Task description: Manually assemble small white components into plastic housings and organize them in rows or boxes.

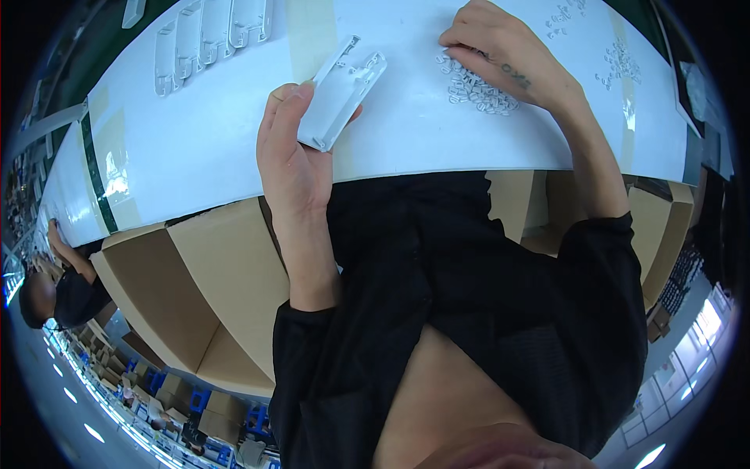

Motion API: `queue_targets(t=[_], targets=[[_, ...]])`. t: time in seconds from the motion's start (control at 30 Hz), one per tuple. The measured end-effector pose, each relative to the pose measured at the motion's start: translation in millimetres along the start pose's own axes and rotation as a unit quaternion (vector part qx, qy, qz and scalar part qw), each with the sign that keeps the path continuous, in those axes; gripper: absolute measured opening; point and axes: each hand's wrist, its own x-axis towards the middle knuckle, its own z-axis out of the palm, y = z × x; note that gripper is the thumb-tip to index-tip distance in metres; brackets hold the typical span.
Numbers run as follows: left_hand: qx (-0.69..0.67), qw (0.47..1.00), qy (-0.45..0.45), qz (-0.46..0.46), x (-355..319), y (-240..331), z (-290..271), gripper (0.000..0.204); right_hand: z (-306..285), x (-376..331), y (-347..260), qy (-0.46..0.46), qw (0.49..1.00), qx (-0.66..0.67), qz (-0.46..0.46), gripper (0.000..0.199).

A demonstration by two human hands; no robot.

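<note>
Far-left co-worker: seated at the next stretch of table, one arm on it; too small to see what's handled.
Shell row: four white trays side by side, slightly overlapping, open faces up; likely lined up so they take little room and stay within reach.
Open carton: cardboard, below the table edge, left of the person's lap.
Left hand: closed around a shell, thumb on its left edge, fingertips showing past its right edge.
Held shell: white, long, tilted, hollow facing up, raised over the table; lies between thumb and fingers, far end sticking out free. Gripped by the near part, I'd say, to leave the inside open.
Small-parts pile: clear little pieces, loosely heaped, partly under the right hand; probably spread for easy picking.
Right hand: thumb and forefinger nearly together at the pile's left edge; can't tell if a piece is between them.
Far-right clusters: more tiny pieces, separate from the pile, untouched.
</note>
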Motion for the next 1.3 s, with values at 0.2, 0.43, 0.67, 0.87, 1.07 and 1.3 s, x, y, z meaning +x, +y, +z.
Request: queue_targets(t=[0.2, 0.43, 0.67, 0.87, 1.07, 1.3], targets=[[-0.076, 0.996, -0.035, -0.017, -2, -2, 11, 0.047, 15, 10, -6, 0.182, 0.972, 0.107, -0.101, 0.01], [-0.182, 0.973, -0.133, -0.04, -10, -20, 39, 0.045, 3, 15, -83, 0.125, 0.933, 0.26, 0.214, 0.016], [-0.102, 0.988, -0.111, 0.01, -17, -32, 40, 0.05, 25, 23, -114, 0.277, 0.783, 0.412, 0.373, 0.014], [-0.073, 0.99, -0.115, 0.02, -17, -35, 36, 0.047, 18, 20, -115, 0.188, 0.805, 0.392, 0.403, 0.014], [-0.031, 0.992, -0.122, 0.033, -21, -35, 35, 0.045, 5, 18, -110, 0.172, 0.778, 0.448, 0.405, 0.014], [-0.021, 0.988, -0.153, 0.023, -20, -33, 32, 0.045, 0, 26, -121, 0.201, 0.707, 0.575, 0.359, 0.01]])
